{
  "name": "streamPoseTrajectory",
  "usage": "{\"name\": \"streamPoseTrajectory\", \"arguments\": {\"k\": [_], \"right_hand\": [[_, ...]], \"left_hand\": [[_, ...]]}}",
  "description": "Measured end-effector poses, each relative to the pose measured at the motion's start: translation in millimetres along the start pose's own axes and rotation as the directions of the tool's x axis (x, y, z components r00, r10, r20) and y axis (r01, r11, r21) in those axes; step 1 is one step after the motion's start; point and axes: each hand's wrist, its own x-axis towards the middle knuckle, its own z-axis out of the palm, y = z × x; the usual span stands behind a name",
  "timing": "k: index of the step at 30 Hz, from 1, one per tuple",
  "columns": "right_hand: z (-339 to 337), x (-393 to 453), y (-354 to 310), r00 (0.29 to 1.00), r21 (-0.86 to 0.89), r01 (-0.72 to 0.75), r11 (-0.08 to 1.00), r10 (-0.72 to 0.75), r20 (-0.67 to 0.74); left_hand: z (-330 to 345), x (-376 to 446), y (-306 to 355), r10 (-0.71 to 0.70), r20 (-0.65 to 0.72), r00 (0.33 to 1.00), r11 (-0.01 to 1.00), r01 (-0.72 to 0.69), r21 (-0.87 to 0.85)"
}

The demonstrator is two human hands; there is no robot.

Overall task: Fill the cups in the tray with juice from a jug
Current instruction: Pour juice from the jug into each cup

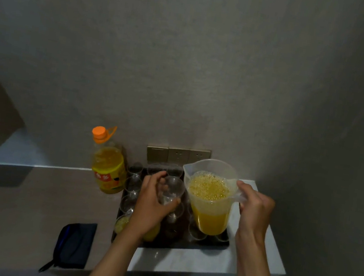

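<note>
A dark tray point(184, 246) on the white counter holds several clear plastic cups. My left hand point(152, 206) grips one empty clear cup point(172, 189), lifted above the tray. My right hand point(255, 211) holds the handle of a translucent jug point(211, 198), which is upright, raised over the tray's right side and more than half full of foamy orange juice. Its spout points toward the held cup. Two cups at the tray's near-left corner, one of them point(121, 224), contain yellow juice, partly hidden by my left forearm.
A large juice bottle point(109, 167) with an orange cap stands left of the tray against the wall. A dark blue pouch point(73, 245) lies on the brown surface at the near left. Wall sockets point(178, 156) sit behind the tray. The counter edge point(180, 275) runs close to me.
</note>
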Motion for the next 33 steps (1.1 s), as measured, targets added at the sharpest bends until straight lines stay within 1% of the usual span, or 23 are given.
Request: {"name": "streamPoseTrajectory", "arguments": {"k": [4,7,10,13,19,25,30,33], "right_hand": [[11.3,-7.4,-9.3,0.999,-0.012,0.014,1.0,-0.015,-0.029],[22.8,-12.8,-12.5,0.998,-0.031,0.047,0.998,-0.048,-0.04],[35.9,-21.8,-14.4,0.997,-0.051,0.06,0.997,-0.062,-0.049],[48.5,-30.8,-20.1,0.997,-0.061,0.054,0.997,-0.058,-0.06],[69.8,-45.1,-25.0,0.99,-0.142,0.12,0.983,-0.13,-0.063],[83.1,-49.9,-23.3,0.981,-0.136,0.179,0.974,-0.187,-0.05],[84.9,-39.5,-29.3,0.98,-0.165,0.195,0.967,-0.197,0.004],[82.4,-29.4,-37.0,0.976,-0.225,0.219,0.949,-0.21,0.064]], "left_hand": [[-10.8,1.6,9.3,-0.037,-0.065,0.997,0.983,0.025,-0.18],[-21.4,2.7,10.5,-0.063,-0.056,0.996,0.958,0.045,-0.283],[-31.8,4.4,8.8,-0.064,-0.013,0.998,0.935,0.055,-0.35],[-42.4,7.6,10.3,-0.05,0.013,0.999,0.924,0.051,-0.38],[-63.3,11.4,8.8,-0.049,0.014,0.999,0.897,0.05,-0.439],[-77.8,14.7,5.9,-0.044,-0.01,0.999,0.89,0.035,-0.454],[-84.4,17.6,3.2,-0.052,-0.028,0.998,0.894,0.034,-0.446],[-82.3,18.2,3.3,-0.061,-0.034,0.998,0.897,0.04,-0.441]]}}
